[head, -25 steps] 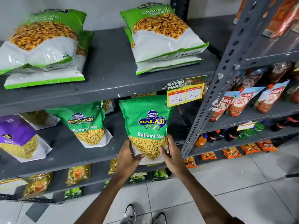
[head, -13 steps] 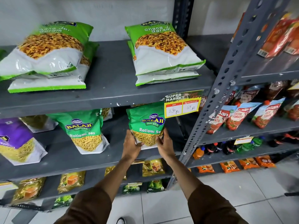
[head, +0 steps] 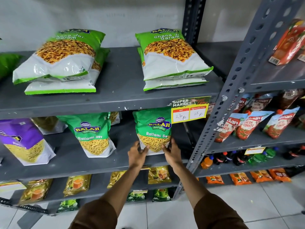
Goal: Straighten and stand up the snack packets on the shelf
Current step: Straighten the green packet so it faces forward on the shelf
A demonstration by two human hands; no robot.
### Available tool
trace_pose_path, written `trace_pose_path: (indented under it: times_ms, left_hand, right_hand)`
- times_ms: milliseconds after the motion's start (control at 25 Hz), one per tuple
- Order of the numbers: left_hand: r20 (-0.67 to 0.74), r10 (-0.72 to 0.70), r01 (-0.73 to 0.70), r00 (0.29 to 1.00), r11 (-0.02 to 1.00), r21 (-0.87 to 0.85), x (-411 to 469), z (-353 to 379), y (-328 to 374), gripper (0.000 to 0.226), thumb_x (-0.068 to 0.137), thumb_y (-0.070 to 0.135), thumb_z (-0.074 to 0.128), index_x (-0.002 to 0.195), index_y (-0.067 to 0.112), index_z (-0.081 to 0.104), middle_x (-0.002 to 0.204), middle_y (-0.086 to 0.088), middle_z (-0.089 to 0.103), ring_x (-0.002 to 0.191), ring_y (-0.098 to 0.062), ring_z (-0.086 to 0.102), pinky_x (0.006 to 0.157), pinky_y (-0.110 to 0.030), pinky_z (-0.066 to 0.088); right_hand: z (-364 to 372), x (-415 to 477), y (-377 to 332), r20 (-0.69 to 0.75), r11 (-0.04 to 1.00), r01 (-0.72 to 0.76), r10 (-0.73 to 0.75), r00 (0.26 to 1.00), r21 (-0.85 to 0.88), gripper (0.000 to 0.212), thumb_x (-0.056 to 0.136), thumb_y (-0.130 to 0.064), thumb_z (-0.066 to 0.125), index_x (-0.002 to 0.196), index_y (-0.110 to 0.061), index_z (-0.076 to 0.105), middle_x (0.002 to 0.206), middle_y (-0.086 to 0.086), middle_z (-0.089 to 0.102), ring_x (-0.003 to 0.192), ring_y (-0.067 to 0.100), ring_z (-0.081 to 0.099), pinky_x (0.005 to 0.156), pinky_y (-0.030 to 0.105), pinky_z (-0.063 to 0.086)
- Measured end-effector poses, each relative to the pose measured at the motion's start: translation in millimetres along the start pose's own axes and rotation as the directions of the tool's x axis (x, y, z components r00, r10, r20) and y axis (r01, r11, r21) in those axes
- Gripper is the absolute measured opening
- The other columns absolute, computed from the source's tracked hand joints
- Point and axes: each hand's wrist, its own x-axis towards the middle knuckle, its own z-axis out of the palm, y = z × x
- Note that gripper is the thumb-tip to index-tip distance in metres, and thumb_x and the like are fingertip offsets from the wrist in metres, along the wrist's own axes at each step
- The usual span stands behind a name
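Observation:
A green Ratlami Sev packet (head: 152, 129) stands upright on the middle grey shelf (head: 82, 164), under the yellow price tag. My left hand (head: 137, 153) grips its lower left corner and my right hand (head: 171, 151) its lower right corner. A second Ratlami Sev packet (head: 92, 133) stands upright to the left, and a purple packet (head: 23, 141) leans further left. On the upper shelf (head: 118, 96), two stacks of green-and-white Chana Jor Garam packets lie flat: the left stack (head: 61, 63) and the right stack (head: 171, 58).
A yellow price tag (head: 189, 109) hangs from the upper shelf edge. A perforated grey upright (head: 219, 113) separates the neighbouring rack with tomato sauce pouches (head: 247, 126) and bottles (head: 231, 158). Small gold and green packets (head: 158, 174) fill the lower shelves. Tiled floor lies below.
Both hands have carried the Ratlami Sev packet from in front of the shelf back onto the middle shelf, where it now stands upright. The camera has tilted upward.

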Motion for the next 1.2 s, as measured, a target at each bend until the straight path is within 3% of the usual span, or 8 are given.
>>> trace_pose_path:
  times_ms: [120,400,520,640,760,880,1040,1200]
  left_hand:
    - [-0.02,0.003,-0.002,1.0,1.0,0.02,3,10,10,0.033,0.084,0.022,0.071,0.113,0.008,0.063,0.113,-0.007,0.074,0.089,-0.012,0.064,0.082,-0.023,0.045]
    - [0.093,-0.021,0.015,0.995,0.998,0.066,10,11,9,0.053,0.085,0.03,0.069,0.131,0.01,0.051,0.131,-0.009,0.065,0.121,-0.028,0.061,0.103,-0.037,0.047]
    - [0.047,0.024,-0.024,0.999,1.0,-0.012,-6,-14,-12,0.062,0.087,0.029,0.067,0.14,0.01,0.042,0.141,-0.009,0.055,0.131,-0.025,0.053,0.108,-0.034,0.043]
    - [-0.127,0.143,-0.155,0.981,0.984,-0.088,-30,-57,-43,0.028,0.092,0.024,0.061,0.119,0.021,0.055,0.117,0.0,0.065,0.111,-0.016,0.062,0.099,-0.039,0.05]
    - [-0.367,0.174,-0.21,0.914,0.976,-0.061,-30,-111,-64,0.021,0.094,0.024,0.056,0.113,0.015,0.053,0.108,-0.005,0.054,0.097,-0.02,0.055,0.087,-0.047,0.05]
    - [-0.467,0.099,-0.141,0.878,0.989,-0.055,-4,-161,-69,0.047,0.091,0.032,0.058,0.129,0.006,0.044,0.125,-0.015,0.044,0.11,-0.015,0.042,0.096,-0.037,0.042]
    - [-0.334,0.023,-0.066,0.942,0.991,-0.119,36,-197,-70,0.082,0.085,0.04,0.065,0.15,0.008,0.024,0.154,-0.014,0.034,0.141,-0.026,0.035,0.113,-0.035,0.031]
    - [-0.161,0.065,-0.09,0.985,0.984,-0.156,51,-211,-83,0.078,0.079,0.05,0.066,0.145,0.025,0.034,0.135,0.009,0.056,0.127,-0.019,0.054,0.104,-0.036,0.043]
  right_hand:
    - [-1,4,-4,-0.014,1.0,0.008,-0.008,1.0,-0.023,0.047,0.095,-0.018,0.061,0.137,-0.009,0.044,0.134,0.012,0.063,0.126,0.029,0.059,0.105,0.042,0.046]
    - [-4,21,12,0.041,0.995,-0.094,0.092,0.995,0.045,0.06,0.093,-0.022,0.064,0.144,-0.027,0.033,0.148,0.01,0.052,0.139,0.033,0.047,0.113,0.047,0.039]
    - [8,-3,7,-0.258,0.996,-0.056,0.071,0.963,0.066,0.085,0.087,-0.014,0.071,0.154,-0.016,0.019,0.156,0.014,0.037,0.14,0.037,0.041,0.114,0.047,0.038]
    - [51,-51,1,-0.463,0.966,0.246,-0.184,0.867,0.078,0.058,0.086,0.002,0.065,0.138,-0.009,0.043,0.136,0.009,0.043,0.112,0.028,0.059,0.09,0.039,0.057]
    - [108,-74,-24,-0.197,0.907,0.42,-0.408,0.892,0.024,0.032,0.093,-0.005,0.06,0.121,-0.019,0.058,0.112,0.0,0.06,0.088,0.016,0.063,0.07,0.035,0.057]
    - [157,-63,-52,0.054,0.934,0.358,-0.357,0.932,-0.008,0.04,0.094,-0.013,0.061,0.131,-0.026,0.054,0.12,0.006,0.067,0.096,0.011,0.067,0.074,0.012,0.05]
    - [202,-49,-77,0.16,0.981,0.179,-0.165,0.973,-0.077,0.054,0.095,-0.025,0.061,0.145,-0.014,0.042,0.126,0.003,0.064,0.116,0.024,0.065,0.083,0.021,0.046]
    - [235,-47,-77,0.117,0.978,0.174,-0.161,0.98,-0.113,0.041,0.094,-0.033,0.059,0.13,-0.015,0.049,0.127,0.007,0.067,0.115,0.028,0.064,0.089,0.034,0.049]
